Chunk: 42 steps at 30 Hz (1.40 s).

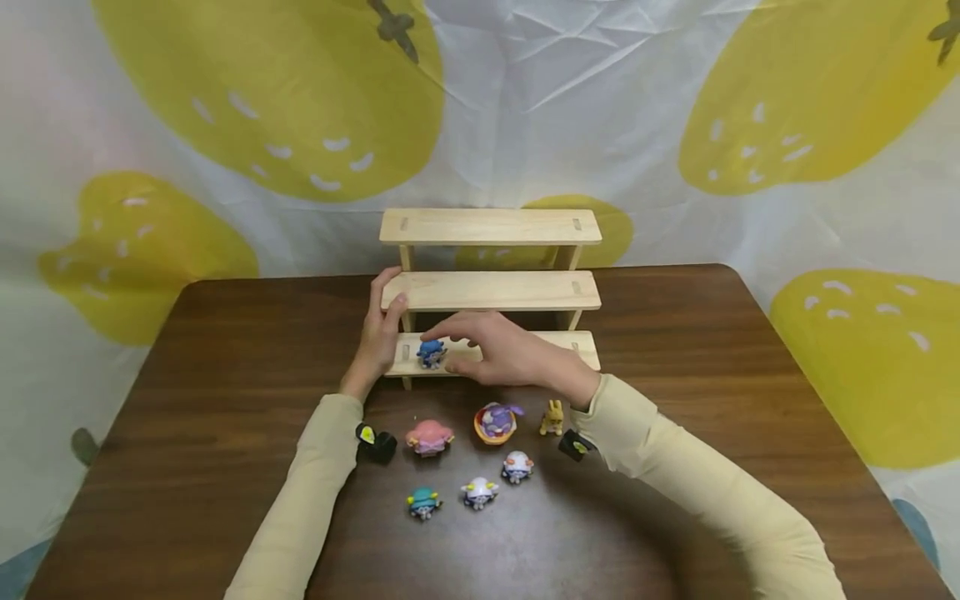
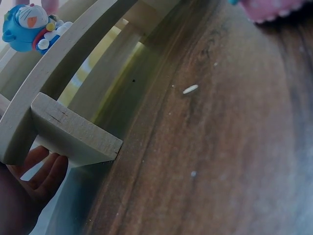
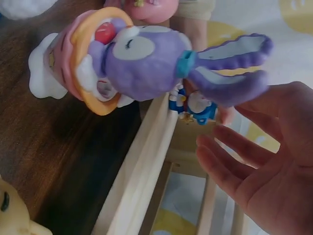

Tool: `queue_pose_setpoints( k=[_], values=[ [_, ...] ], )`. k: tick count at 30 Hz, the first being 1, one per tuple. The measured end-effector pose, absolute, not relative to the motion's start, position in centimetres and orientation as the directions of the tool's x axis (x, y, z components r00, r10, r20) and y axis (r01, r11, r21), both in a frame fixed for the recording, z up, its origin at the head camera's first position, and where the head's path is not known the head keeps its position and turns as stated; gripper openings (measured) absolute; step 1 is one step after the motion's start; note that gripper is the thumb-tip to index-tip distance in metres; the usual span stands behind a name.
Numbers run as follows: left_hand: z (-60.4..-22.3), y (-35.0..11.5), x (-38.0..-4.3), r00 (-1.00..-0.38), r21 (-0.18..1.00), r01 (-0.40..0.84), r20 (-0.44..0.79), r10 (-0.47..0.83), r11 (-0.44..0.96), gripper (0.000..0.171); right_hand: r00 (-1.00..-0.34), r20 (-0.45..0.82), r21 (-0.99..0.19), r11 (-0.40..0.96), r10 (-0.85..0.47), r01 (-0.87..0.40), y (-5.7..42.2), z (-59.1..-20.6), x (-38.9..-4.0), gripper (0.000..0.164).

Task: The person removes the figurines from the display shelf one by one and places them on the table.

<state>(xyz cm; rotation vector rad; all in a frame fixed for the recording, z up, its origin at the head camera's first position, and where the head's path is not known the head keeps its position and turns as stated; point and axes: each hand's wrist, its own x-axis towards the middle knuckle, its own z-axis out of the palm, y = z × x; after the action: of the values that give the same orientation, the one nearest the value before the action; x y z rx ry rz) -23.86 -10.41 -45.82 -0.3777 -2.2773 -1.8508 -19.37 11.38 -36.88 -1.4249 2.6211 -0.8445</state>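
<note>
A three-tier wooden display shelf stands at the back of the table. My left hand grips its left end at the middle tier, thumb on the board; in the left wrist view its fingers curl behind a side support. On the bottom tier, near the left end, a small blue figurine stands upright. My right hand hovers just right of it, fingers loosely bent and spread. In the right wrist view a gap shows between these fingers and the blue figurine.
In front of the shelf stand a pink figurine, a purple rabbit in an orange-rimmed cup and a yellow figurine. Nearer are a teal-capped figurine and two white-capped figurines. A fruit-print cloth hangs behind.
</note>
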Motion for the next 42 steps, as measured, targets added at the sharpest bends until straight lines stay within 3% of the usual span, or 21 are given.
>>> queue_pose_setpoints(
  k=[3,11,28,36,42],
  values=[
    [-47.6,-10.8,-24.7,-0.948,0.929,0.318,0.312,0.064,0.189,0.049,-0.559,0.189,-0.472,0.425,-0.807,-0.773,11.0,-37.1,-19.7,0.039],
    [-47.3,-10.6,-24.5,-0.948,0.926,0.318,0.311,0.066,0.205,0.048,-0.596,0.149,-0.504,0.458,-0.789,-0.732,10.7,-37.3,-19.9,0.036],
    [-47.2,-10.4,-24.3,-0.945,0.924,0.327,0.322,0.056,0.2,0.048,-0.576,0.109,-0.542,0.437,-0.81,-0.718,9.4,-38.1,-20.9,0.025],
    [-47.0,-10.3,-24.3,-0.948,0.932,0.317,0.308,0.073,0.175,0.05,-0.572,0.17,-0.502,0.429,-0.802,-0.751,9.5,-38.4,-20.7,0.022],
    [-44.4,-10.0,-22.5,-0.952,0.935,0.304,0.29,0.097,0.185,0.05,-0.604,0.197,-0.518,0.441,-0.772,-0.733,10.3,-38.3,-20.3,0.023]
  ],
)
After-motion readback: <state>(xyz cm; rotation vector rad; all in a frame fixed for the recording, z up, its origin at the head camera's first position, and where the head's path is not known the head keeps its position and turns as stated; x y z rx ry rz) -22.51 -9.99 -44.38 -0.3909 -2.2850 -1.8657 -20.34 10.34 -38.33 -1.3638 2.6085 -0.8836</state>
